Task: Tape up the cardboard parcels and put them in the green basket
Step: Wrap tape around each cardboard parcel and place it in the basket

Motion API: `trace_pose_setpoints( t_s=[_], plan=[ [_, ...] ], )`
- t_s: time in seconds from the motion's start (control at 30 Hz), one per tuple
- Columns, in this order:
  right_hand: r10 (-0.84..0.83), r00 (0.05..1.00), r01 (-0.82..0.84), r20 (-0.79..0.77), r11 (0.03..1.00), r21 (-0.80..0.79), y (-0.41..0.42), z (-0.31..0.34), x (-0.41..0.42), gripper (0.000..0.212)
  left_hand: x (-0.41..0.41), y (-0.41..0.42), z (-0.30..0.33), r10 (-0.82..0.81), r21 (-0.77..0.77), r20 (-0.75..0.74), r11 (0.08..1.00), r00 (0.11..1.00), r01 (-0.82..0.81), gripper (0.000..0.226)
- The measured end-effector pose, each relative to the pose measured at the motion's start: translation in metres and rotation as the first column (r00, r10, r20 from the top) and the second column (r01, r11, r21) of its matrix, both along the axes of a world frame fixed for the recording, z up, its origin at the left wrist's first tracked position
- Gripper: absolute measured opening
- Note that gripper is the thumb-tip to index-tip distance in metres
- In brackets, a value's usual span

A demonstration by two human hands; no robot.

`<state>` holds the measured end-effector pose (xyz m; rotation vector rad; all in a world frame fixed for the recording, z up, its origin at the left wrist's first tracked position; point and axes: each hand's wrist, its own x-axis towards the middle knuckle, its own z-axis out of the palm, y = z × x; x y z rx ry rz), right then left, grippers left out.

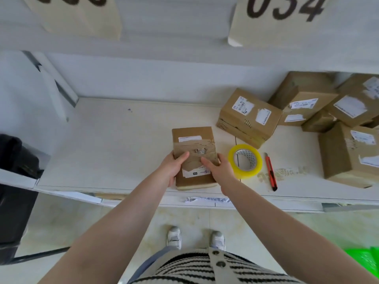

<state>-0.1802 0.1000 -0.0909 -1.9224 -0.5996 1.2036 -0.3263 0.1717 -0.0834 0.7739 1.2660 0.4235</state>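
A flat cardboard parcel [192,138] with white labels and a band of tape across its middle lies near the front edge of the white shelf [114,144]. My left hand [171,170] grips its left edge with the thumb on top. My right hand [222,171] grips its right edge, thumb lying across the taped band. A roll of yellowish clear tape [245,160] lies just right of the parcel. A corner of the green basket [365,261] shows on the floor at the lower right.
A red box cutter [270,174] lies right of the tape roll. Several cardboard parcels [249,117] are piled at the shelf's right and back right. A black bin [14,191] stands at the left. An upper shelf with number cards hangs overhead.
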Motion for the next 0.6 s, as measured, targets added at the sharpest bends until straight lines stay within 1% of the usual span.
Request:
trace_pose_setpoints(
  t_s=[0.07,0.1,0.2,0.23,0.3,0.37,0.4,0.43,0.47,0.5,0.57,0.6],
  plan=[
    [0.108,0.977,-0.107,0.184,0.994,-0.012,-0.003,-0.004,0.010,0.052,0.003,-0.001,-0.003,-0.020,0.000,-0.032,1.000,0.999,0.020,0.036],
    [0.130,0.950,-0.135,0.283,0.991,-0.003,-0.004,-0.006,0.016,0.048,0.005,0.000,-0.006,-0.036,0.007,-0.051,0.999,0.998,0.036,0.039],
    [0.069,0.863,-0.100,0.501,0.994,0.037,-0.007,-0.013,0.038,0.034,0.007,0.003,-0.006,-0.081,0.008,-0.072,0.997,0.994,0.082,0.044],
    [0.085,0.815,-0.101,0.573,0.995,-0.005,-0.009,-0.016,0.047,0.033,0.007,0.004,-0.005,-0.097,0.011,-0.079,0.995,0.992,0.098,0.044],
    [0.218,0.717,-0.133,0.662,0.975,-0.177,-0.016,-0.025,0.065,0.037,0.007,0.005,-0.007,-0.133,0.027,-0.114,0.990,0.985,0.137,0.046],
    [0.412,0.614,-0.205,0.674,0.907,-0.367,-0.026,-0.032,0.077,0.045,0.008,0.006,-0.007,-0.139,0.042,-0.124,0.988,0.982,0.145,0.044],
    [0.498,0.546,-0.247,0.674,0.864,-0.439,-0.030,-0.034,0.080,0.045,0.008,0.005,-0.008,-0.142,0.054,-0.130,0.987,0.981,0.150,0.044],
    [0.542,0.498,-0.269,0.677,0.839,-0.473,-0.032,-0.035,0.081,0.042,0.008,0.005,-0.009,-0.151,0.079,-0.152,0.983,0.977,0.164,0.046],
    [0.542,0.483,-0.274,0.687,0.840,-0.469,-0.032,-0.034,0.083,0.037,0.008,0.005,-0.010,-0.159,0.116,-0.187,0.976,0.969,0.183,0.048],
    [0.508,0.507,-0.268,0.696,0.861,-0.432,-0.031,-0.030,0.083,0.031,0.007,0.006,-0.011,-0.159,0.158,-0.228,0.967,0.961,0.198,0.051],
    [0.358,0.648,-0.241,0.673,0.934,-0.265,-0.027,-0.018,0.084,0.019,0.008,0.007,-0.009,-0.150,0.221,-0.303,0.950,0.941,0.222,0.057],
    [0.284,0.722,-0.233,0.631,0.958,-0.165,-0.026,-0.010,0.086,0.011,0.009,0.008,-0.007,-0.152,0.245,-0.362,0.936,0.920,0.251,0.063]
  ],
)
